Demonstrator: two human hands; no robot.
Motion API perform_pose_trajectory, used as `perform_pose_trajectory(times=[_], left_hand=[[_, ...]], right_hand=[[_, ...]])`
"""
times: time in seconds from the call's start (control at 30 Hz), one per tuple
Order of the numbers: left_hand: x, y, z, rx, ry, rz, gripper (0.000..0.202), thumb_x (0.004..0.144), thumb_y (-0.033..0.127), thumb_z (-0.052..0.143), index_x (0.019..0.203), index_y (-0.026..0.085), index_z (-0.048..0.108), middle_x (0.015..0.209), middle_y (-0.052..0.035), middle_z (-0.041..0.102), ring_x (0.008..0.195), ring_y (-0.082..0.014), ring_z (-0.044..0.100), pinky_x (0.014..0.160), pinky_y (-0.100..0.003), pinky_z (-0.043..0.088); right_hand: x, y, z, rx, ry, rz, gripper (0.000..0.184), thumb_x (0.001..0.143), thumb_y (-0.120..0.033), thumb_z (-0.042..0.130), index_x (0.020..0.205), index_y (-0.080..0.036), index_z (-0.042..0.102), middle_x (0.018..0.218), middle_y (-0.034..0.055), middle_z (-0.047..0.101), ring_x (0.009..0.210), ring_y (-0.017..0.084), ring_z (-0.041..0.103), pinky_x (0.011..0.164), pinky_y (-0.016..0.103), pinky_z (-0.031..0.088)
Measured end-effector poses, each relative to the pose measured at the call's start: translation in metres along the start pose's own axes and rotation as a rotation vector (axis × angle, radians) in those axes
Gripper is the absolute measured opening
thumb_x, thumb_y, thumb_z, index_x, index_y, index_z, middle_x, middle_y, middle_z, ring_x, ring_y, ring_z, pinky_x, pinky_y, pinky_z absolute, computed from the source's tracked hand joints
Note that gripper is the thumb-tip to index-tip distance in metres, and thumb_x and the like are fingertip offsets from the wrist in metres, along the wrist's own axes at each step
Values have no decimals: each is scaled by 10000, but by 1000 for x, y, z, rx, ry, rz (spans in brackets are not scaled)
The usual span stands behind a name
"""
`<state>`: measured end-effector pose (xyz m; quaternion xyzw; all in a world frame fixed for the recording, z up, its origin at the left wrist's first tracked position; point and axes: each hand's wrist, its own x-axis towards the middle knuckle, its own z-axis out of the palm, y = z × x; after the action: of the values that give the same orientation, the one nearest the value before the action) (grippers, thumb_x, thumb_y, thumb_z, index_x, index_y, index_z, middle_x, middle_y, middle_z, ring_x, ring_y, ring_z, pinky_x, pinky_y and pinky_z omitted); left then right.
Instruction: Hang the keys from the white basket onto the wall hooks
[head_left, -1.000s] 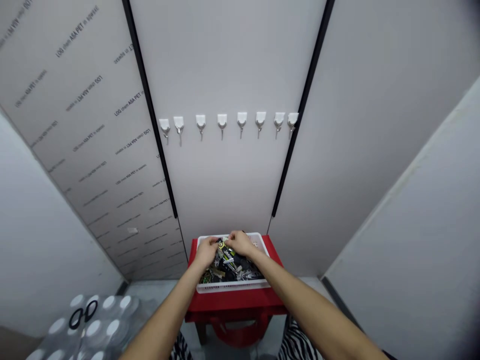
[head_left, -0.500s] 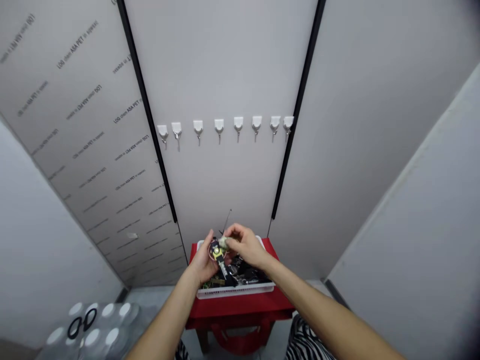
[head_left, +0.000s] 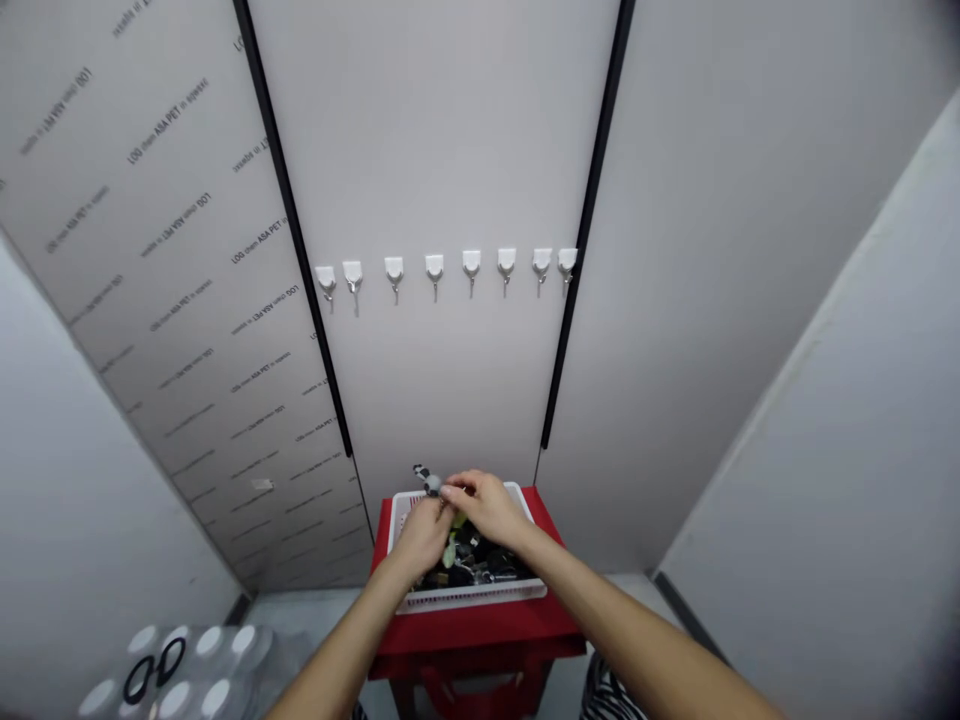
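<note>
My left hand (head_left: 424, 530) and my right hand (head_left: 486, 505) are together above a white slotted basket (head_left: 472, 595) on a red stool (head_left: 480, 635). Both hands are closed, pinching a small keyring item (head_left: 429, 480) with a grey and black end that sticks up to the left of my right fingertips. A greenish tag (head_left: 452, 545) hangs below between the hands. The basket holds a dark tangle of keys and key fobs (head_left: 480, 565).
A row of several white wall hooks (head_left: 435, 268) runs across the grey panel above the basket, all bare. Black vertical strips (head_left: 577, 260) border that panel. A shrink-wrapped pack of white-capped bottles (head_left: 172, 675) with a black handle sits at the lower left.
Both hands lifted a keyring item out of the basket, turned it between them, and now hold it slightly lower. The view tilted up a little.
</note>
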<state>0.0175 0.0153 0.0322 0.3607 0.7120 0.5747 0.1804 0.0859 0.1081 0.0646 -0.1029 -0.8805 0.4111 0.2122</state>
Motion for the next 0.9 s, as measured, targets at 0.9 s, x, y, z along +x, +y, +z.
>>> perform_pose_trajectory(times=[0.9], left_hand=[[14, 28, -23, -1119, 270, -443, 188, 743, 228, 316, 648, 139, 452, 582, -12, 536, 494, -76, 513, 460, -187, 404]], right_hand=[[-13, 0, 9, -211, 21, -406, 483, 567, -133, 485, 1035, -228, 411, 1039, 57, 413, 948, 160, 361, 791, 318, 291]])
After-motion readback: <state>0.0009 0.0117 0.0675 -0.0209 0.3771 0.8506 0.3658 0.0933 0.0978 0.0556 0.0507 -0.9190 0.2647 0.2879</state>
